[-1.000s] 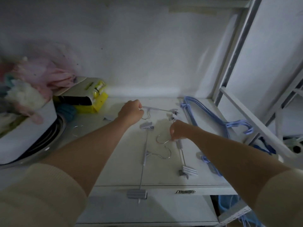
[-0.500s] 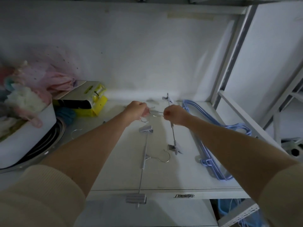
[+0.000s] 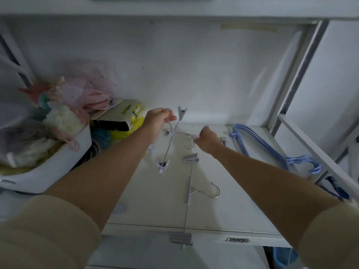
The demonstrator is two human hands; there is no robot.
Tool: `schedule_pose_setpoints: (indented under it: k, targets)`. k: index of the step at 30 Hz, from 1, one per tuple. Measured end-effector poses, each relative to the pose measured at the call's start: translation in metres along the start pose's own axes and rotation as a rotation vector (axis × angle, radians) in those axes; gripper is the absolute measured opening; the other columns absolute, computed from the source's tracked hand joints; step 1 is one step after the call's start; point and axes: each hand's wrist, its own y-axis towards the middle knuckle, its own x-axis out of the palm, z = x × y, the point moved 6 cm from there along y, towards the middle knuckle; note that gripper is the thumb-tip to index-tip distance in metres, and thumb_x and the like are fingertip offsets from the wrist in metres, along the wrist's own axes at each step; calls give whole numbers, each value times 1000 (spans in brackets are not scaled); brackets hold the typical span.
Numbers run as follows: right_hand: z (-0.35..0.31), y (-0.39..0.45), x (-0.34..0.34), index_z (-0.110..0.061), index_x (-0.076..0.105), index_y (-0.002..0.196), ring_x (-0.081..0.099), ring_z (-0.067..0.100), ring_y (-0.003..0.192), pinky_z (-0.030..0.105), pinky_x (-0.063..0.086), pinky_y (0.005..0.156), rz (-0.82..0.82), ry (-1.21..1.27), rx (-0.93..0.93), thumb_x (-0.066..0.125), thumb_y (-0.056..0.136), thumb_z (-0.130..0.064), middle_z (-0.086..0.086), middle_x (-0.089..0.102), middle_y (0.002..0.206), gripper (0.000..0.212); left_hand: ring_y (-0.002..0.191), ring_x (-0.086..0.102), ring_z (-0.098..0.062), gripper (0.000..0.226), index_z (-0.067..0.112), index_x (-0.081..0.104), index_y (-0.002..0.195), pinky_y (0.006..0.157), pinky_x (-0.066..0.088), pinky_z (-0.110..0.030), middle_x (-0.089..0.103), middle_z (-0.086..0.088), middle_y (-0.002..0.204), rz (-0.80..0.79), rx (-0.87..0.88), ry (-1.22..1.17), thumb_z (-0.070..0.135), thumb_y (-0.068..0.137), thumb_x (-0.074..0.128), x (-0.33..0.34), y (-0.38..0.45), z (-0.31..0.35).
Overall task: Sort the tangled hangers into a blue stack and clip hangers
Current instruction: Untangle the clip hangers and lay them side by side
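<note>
My left hand grips the wire hook of a grey clip hanger and holds it up; the hanger dangles with one clip near the hand and one low over the white tabletop. My right hand pinches a second clip hanger that lies blurred just above the table. A third clip hanger rests flat in the middle, its lower clip over the front edge. The stack of blue hangers lies at the right edge.
A white basin full of cloth stands at the left, with pink fabric behind it. A yellow and white box sits against the back wall. White metal frame bars run along the right side.
My left hand has lifted its clip hanger clear and off to the left. My right hand has moved right and away from it, and the two hangers have come apart.
</note>
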Motion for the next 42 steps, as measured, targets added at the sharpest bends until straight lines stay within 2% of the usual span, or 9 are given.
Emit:
schedule_pose_setpoints:
  k: [3,5,11,15,18,26,30,36,42]
  targets:
    - [8,-14,32,-5,58,87,66,26,69,25,47,52,-223,-272,43,58,86,-18,10,59,73,13,46,63,8,31,15,55,72,39,37,0,64,-2,72,29,15,9,5,96,37,-18,4,-2]
    - [15,-24,52,-7,62,95,59,18,46,19,44,42,-309,-322,49,58,82,-14,5,52,61,16,47,63,8,31,14,56,73,40,38,0,63,-4,76,40,21,29,5,96,38,-26,6,-6]
    - [26,-36,81,-13,58,67,66,21,67,33,57,85,-484,-380,206,69,70,-25,2,62,62,17,49,65,5,29,11,56,73,40,37,-1,64,-7,76,59,5,62,2,93,37,-33,9,-13]
    - [24,-42,71,-14,55,61,46,8,35,13,40,44,-612,-452,229,62,83,-24,-6,53,37,25,45,63,5,21,1,57,89,36,36,-2,61,-10,79,46,11,26,0,95,36,-25,9,-11]
    - [28,-44,68,-12,50,58,25,7,18,7,20,31,-571,-408,236,57,85,-13,-9,34,19,28,42,61,9,19,2,55,97,37,37,-2,60,-8,80,54,10,17,1,95,36,-20,9,-9]
    - [22,-32,72,-7,43,76,43,14,50,19,32,44,-462,-262,234,40,91,-6,6,46,63,15,43,64,1,30,4,58,73,48,50,-10,62,-7,80,146,25,-18,-4,89,35,-26,22,-16]
    - [16,-37,67,-5,51,72,56,18,54,21,46,49,-511,-136,267,38,94,-5,10,57,68,25,60,66,-8,30,9,59,68,80,53,-24,64,-5,72,165,22,-7,0,89,39,-31,33,-22]
    - [21,-47,75,4,54,72,59,25,60,34,54,62,-591,-11,315,36,96,-9,18,59,70,34,61,66,-10,30,9,59,67,84,54,-28,66,9,45,171,13,-27,0,88,40,-31,40,-27]
    - [20,-47,73,-2,58,75,61,21,54,25,52,55,-536,-57,251,36,94,-12,12,62,65,30,67,66,-16,30,9,60,67,94,53,-37,67,10,45,147,18,-33,0,86,39,-25,40,-29]
